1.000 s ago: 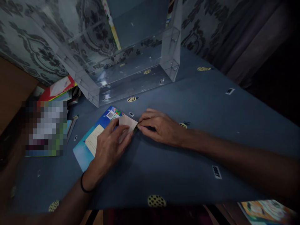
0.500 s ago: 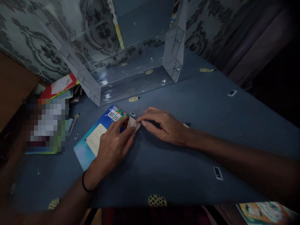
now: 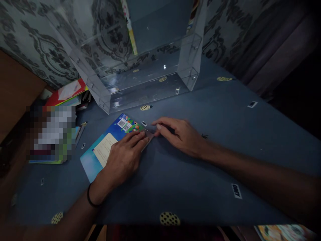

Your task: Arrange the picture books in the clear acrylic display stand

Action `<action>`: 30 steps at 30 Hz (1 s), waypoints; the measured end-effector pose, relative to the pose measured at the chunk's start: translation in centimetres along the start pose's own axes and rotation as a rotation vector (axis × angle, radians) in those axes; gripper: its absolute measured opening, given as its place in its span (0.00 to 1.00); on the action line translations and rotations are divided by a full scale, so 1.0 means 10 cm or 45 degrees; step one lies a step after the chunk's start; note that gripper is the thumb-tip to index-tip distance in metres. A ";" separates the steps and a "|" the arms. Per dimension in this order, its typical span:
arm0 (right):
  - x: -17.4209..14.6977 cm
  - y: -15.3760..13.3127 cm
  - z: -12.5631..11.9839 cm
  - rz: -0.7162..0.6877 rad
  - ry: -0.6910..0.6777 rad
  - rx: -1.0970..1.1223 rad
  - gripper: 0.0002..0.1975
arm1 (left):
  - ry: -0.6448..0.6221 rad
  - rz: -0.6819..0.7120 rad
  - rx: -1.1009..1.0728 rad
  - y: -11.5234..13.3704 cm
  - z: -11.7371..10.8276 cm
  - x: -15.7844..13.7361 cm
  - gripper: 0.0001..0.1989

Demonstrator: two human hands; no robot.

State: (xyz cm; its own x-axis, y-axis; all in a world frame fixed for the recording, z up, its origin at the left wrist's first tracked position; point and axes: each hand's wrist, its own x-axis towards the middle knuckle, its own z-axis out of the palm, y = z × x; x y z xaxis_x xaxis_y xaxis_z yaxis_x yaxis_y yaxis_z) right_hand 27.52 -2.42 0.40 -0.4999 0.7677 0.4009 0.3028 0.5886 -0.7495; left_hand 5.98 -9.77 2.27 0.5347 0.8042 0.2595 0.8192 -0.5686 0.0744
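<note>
A blue book (image 3: 97, 154) lies slanted on the table, with a barcode, a cream text panel and a colourful picture showing. My left hand (image 3: 126, 152) rests flat over its right part, fingers stretched towards the right corner and pressing on it. A pale strip shows along the book's edge beyond those fingertips. Right beside that corner is my right hand (image 3: 179, 134), its index finger stretched out and the thumb bent close to it. Its lower fingertips are at the corner; nothing is visibly held between thumb and index.
A clear acrylic rack (image 3: 147, 97) stands behind the book. At the left are a partly blurred-out stack of books (image 3: 69, 147) and a red-covered book (image 3: 80, 85). The table (image 3: 200, 194) has a blue pineapple-print cover. Another colourful item (image 3: 283, 232) shows below the front edge.
My left fingers have flattened over the pale piece at the book's corner, which was lifted between both hands. My right hand has drawn slightly right, off that piece. The view has shifted a little.
</note>
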 end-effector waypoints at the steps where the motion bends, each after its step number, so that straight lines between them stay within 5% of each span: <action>1: 0.00 0.00 0.00 -0.037 0.031 -0.016 0.13 | -0.017 -0.007 0.002 0.00 0.00 0.00 0.17; 6: -0.03 0.00 0.04 -0.263 -0.034 -0.077 0.14 | -0.045 0.001 0.014 0.00 -0.02 0.00 0.17; 10: -0.03 -0.01 0.06 -0.242 -0.154 -0.174 0.13 | -0.062 0.017 0.055 0.01 -0.03 0.02 0.16; 18: -0.03 0.00 0.08 -0.363 -0.130 -0.332 0.13 | -0.158 -0.132 0.058 0.02 -0.03 0.01 0.15; 30: -0.10 -0.08 0.14 -0.608 -0.096 -0.671 0.13 | -0.275 -0.682 -0.005 -0.87 -0.19 -0.80 0.29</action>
State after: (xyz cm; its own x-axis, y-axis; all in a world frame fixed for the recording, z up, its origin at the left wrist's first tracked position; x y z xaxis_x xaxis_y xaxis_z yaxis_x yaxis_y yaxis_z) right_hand 26.63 -4.02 -0.20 -0.7248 0.3868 0.5701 0.3787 0.9150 -0.1393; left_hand -5.81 -11.61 1.43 0.0757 0.9970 -0.0177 0.9868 -0.0723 0.1448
